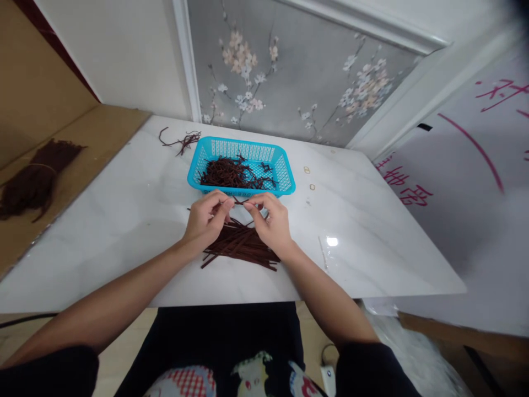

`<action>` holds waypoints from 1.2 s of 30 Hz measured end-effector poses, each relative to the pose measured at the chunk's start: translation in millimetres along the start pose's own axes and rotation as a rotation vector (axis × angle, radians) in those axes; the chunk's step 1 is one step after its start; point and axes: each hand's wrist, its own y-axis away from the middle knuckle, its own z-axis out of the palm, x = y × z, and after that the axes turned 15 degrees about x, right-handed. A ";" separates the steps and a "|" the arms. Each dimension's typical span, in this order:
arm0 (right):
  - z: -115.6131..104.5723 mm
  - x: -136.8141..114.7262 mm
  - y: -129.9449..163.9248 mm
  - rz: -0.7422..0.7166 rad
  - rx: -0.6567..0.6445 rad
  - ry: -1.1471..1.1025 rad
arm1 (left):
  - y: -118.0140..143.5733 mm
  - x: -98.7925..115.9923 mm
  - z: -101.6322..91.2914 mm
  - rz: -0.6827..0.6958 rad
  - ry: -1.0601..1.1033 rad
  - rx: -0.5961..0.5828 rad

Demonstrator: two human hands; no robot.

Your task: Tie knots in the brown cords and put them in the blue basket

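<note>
Over a loose pile of dark brown strips [243, 245], the head view showed us our left hand [206, 218] and right hand [273, 220] pinching a thin brown strip [238, 201] between thumbs and fingers, a short stretch visible between them. We had the pile on the white table [355, 248], below our hands. Just beyond stood a blue basket [242, 149] (perforated, with tangled brown pieces [225, 172] inside). Further left, a banded brown bundle [39, 179] lay on cardboard [111, 124]; pale rings [306, 170] lay right of the basket.
</note>
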 end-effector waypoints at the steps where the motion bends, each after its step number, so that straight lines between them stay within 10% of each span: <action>1: -1.2 0.5 -0.6 -0.010 0.005 0.013 | -1.0 -0.1 -0.5 -0.014 0.004 -0.002; 10: -8.7 1.1 -1.2 -0.229 -0.096 0.042 | -2.6 2.1 -1.3 -0.288 0.080 -0.095; 22: -6.2 4.2 -1.8 -0.095 -0.198 -0.071 | -3.8 -6.6 3.2 -0.541 0.320 -0.257; 36: 1.5 0.2 1.7 0.601 -0.294 -0.513 | -0.4 -1.9 2.1 -0.489 0.234 -0.278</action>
